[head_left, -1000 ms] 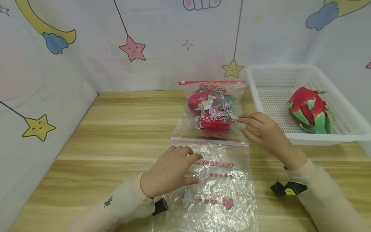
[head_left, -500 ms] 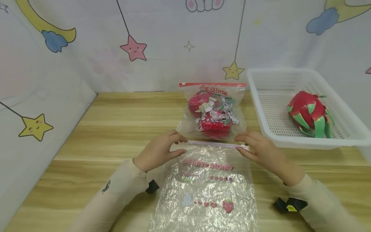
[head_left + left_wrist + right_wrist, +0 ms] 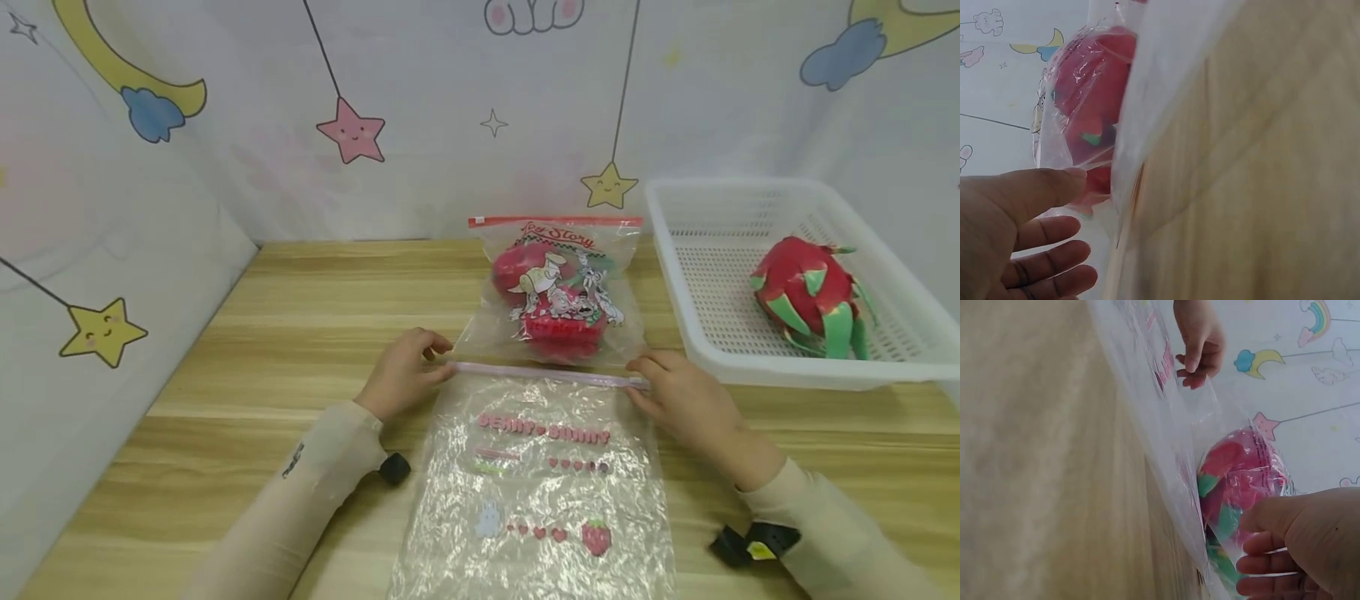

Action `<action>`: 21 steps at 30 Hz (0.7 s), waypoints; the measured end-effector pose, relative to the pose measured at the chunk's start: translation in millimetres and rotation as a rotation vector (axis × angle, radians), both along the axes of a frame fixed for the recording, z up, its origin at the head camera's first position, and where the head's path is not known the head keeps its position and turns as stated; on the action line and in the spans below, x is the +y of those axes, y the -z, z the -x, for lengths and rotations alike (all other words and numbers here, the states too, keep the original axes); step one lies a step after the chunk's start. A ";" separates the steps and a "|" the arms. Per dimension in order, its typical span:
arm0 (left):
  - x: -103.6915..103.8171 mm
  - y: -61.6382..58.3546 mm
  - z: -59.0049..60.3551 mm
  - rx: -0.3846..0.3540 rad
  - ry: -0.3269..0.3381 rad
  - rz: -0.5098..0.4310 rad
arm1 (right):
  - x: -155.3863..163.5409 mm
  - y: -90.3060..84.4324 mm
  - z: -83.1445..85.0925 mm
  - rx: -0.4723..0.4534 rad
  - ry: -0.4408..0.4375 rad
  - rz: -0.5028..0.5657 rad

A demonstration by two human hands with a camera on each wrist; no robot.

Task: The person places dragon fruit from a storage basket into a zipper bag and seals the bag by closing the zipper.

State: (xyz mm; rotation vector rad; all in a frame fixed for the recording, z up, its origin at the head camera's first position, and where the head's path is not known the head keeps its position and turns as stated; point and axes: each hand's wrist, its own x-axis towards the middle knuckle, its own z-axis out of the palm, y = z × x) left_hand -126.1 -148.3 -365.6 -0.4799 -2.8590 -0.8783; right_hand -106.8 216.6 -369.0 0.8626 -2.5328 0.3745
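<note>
The clear bag [image 3: 540, 492] with pink lettering lies flat on the tabletop [image 3: 300, 333], its pale zip strip [image 3: 547, 375] at the far edge, between the two hands. It lies where it did a second ago; the hands have moved. The left hand [image 3: 405, 371], over the lettering then, is now at the strip's left end, further outward than half a second ago. The right hand [image 3: 690, 408], earlier beside the filled bag [image 3: 558, 292], is at the strip's right end.

Both arms reach forward in pale sleeves [image 3: 300, 492], hands angled inward. Each grip is narrow, thumb and forefinger close together, the left's other fingers loosely bent; I cannot tell whether either pinches the plastic.

Just beyond the strip, the filled bag, red-topped and with cartoon figures printed on it, holds red and green items. To its right, a white basket [image 3: 817, 375] contains a dragon fruit [image 3: 806, 283]. Behind hangs a star-patterned backdrop [image 3: 450, 83].
</note>
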 end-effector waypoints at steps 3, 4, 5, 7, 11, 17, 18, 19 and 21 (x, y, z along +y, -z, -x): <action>-0.3 4.8 1.5 -0.023 -0.006 0.016 | 1.2 0.3 -1.4 -0.036 0.054 -0.023; -0.7 6.3 2.2 -0.020 -0.004 0.029 | 1.4 0.9 -1.5 -0.049 0.070 -0.025; -1.1 7.6 2.8 -0.023 -0.004 0.040 | 1.6 1.6 -1.8 -0.066 0.086 -0.028; -2.4 10.2 3.5 -0.022 0.002 0.064 | 1.9 3.4 -2.7 -0.112 0.115 -0.035; -4.3 14.6 3.8 -0.024 0.026 0.089 | 2.8 6.6 -4.7 -0.198 0.149 -0.067; -3.5 18.3 4.8 0.000 0.041 0.081 | 2.8 9.6 -4.4 -0.216 0.142 -0.068; -3.2 18.9 5.1 0.010 0.041 0.079 | 2.6 9.9 -3.9 -0.213 0.139 -0.061; -2.9 19.5 5.5 0.022 0.041 0.076 | 2.2 10.1 -3.3 -0.210 0.136 -0.055; -2.3 20.9 6.2 0.047 0.042 0.070 | 1.6 10.8 -2.1 -0.206 0.133 -0.043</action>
